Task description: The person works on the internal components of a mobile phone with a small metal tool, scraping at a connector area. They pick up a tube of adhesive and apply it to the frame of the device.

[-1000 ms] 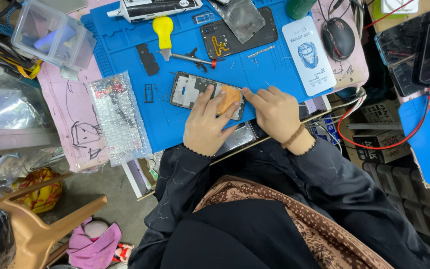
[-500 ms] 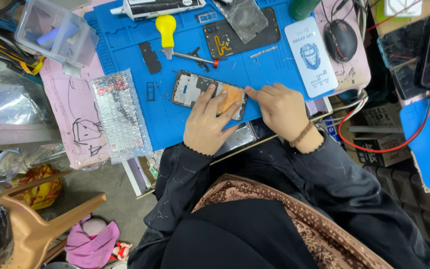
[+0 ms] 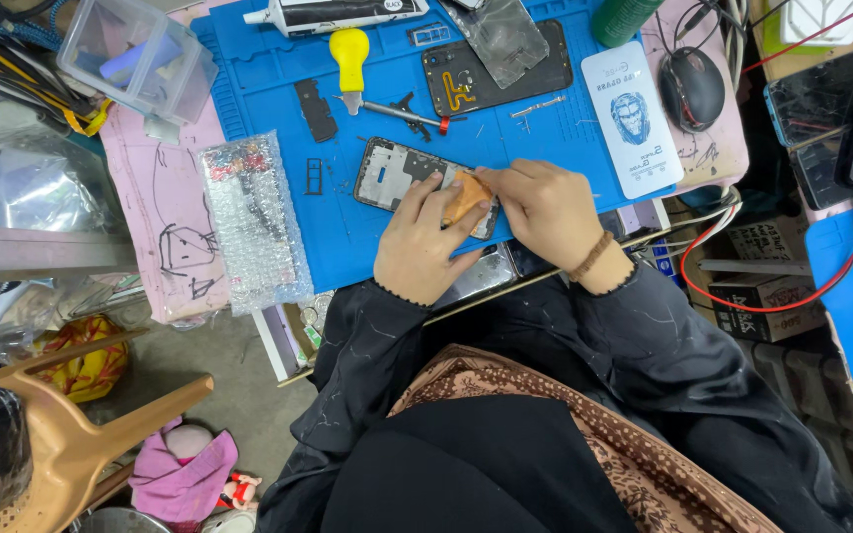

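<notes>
1. On the blue work mat (image 3: 269,79), seen from the head camera, an opened phone frame (image 3: 397,173) lies flat near the mat's front edge, directly before the person.
2. The left hand (image 3: 417,247) rests on the frame's near side, its fingers loosely spread and its thumb pressed against a small orange-tan piece (image 3: 468,195) lying on the frame.
3. The right hand (image 3: 545,202) touches that piece from the other side, with its fingers curled close together; whether they pinch it cannot be told.
4. Behind the frame lie a yellow-handled tool (image 3: 349,54) and a dark back cover (image 3: 496,64). To the left sits a bubble-wrap packet (image 3: 249,217), and a computer mouse (image 3: 691,87) is well to the right.
</notes>
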